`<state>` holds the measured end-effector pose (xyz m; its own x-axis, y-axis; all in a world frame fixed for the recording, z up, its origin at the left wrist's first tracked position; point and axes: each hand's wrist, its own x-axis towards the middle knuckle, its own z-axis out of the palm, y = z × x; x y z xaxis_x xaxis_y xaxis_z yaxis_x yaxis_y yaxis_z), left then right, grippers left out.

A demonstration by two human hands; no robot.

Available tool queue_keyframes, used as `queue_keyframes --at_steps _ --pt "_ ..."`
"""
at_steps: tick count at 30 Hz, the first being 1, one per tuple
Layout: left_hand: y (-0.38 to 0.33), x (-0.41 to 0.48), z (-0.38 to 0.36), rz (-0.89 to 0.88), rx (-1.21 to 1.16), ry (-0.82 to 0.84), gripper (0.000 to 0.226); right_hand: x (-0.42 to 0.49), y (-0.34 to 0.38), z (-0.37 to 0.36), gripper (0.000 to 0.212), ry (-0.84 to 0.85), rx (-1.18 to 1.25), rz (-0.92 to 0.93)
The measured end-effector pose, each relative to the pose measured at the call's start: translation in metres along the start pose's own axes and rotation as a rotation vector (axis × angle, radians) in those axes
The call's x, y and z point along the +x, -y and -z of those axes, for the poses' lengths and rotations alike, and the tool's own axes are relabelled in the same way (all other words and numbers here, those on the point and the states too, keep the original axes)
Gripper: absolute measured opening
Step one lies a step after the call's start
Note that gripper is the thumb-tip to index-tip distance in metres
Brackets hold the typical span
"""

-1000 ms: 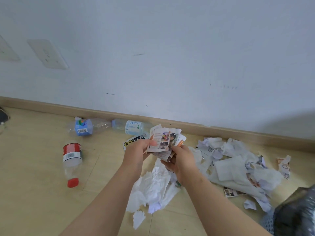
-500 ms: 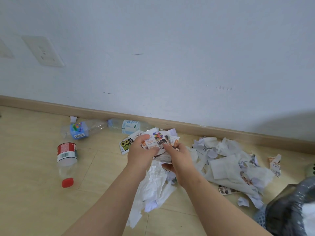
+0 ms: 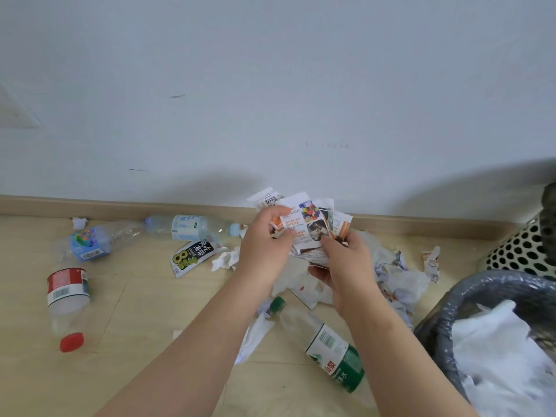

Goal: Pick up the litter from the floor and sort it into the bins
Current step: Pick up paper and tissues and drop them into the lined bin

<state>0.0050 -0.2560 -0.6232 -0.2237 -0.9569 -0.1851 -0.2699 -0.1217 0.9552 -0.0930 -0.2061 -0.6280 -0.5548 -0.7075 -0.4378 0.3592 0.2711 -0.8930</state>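
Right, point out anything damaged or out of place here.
Bottles lie toppled on the floor: red-label bottle, crushed blue-label bottle, green-label bottle. Torn paper heap sits beside the bin. The left hand and right hand hold torn printed scraps.

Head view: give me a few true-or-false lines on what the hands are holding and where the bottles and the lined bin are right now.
1. The left hand and the right hand both hold the printed paper scraps. True.
2. The red-capped bottle stands upright. False: it lies on its side on the floor.
3. The grey-lined bin holds white paper. True.
4. The green-labelled bottle is inside the bin. False: it lies on the floor beside the bin, next to the right forearm.
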Motion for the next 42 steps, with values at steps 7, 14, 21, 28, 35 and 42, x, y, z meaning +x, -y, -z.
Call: queue_keyframes --at_steps 7,14,21,28,35,42 --pt "-0.022 -0.052 -0.048 -0.066 -0.028 0.358 0.032 -0.019 0.029 0.085 0.013 -0.227 0.047 0.042" --pt "-0.014 -0.084 -0.100 -0.112 0.092 0.587 0.034 -0.034 0.039 0.173 0.020 -0.477 0.057 0.113" --pt "0.001 -0.102 -0.150 -0.140 0.230 0.590 0.030 -0.042 0.024 0.231 0.021 -0.610 -0.359 -0.013" --pt "0.007 -0.084 -0.133 -0.150 0.206 0.345 0.032 -0.038 -0.006 0.226 0.042 -0.542 -1.049 -0.178" --pt "-0.001 -0.064 -0.103 -0.088 0.208 0.495 0.014 -0.017 -0.001 0.166 0.016 -0.182 -1.020 0.107" --pt "0.001 -0.042 -0.081 -0.038 0.187 0.467 0.016 0.000 -0.036 0.149 0.036 0.007 -1.239 -0.071"
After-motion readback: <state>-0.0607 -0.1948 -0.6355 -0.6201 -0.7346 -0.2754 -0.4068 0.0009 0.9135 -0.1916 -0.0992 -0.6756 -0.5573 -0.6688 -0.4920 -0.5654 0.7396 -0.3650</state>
